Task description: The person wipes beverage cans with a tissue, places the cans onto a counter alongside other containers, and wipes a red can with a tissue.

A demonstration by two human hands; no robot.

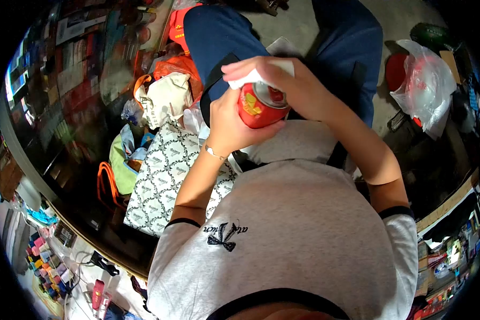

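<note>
My left hand (228,120) is wrapped round a red drink can (256,111) with yellow markings, held in front of my chest and tilted so its silver top shows. A thin bracelet circles that wrist. Over the can's upper rim lies my right hand (293,80), its fingers stretched toward the left. It presses a folded white tissue (246,80) against the can's edge. Part of the can's top is hidden by the right hand and the tissue.
Left of my legs stand a patterned white box (162,173), a cream cloth bag (170,98) and a green bag (124,168). A clear plastic bag (429,88) with red things hangs at right. A dark glass display case (85,106) fills the left.
</note>
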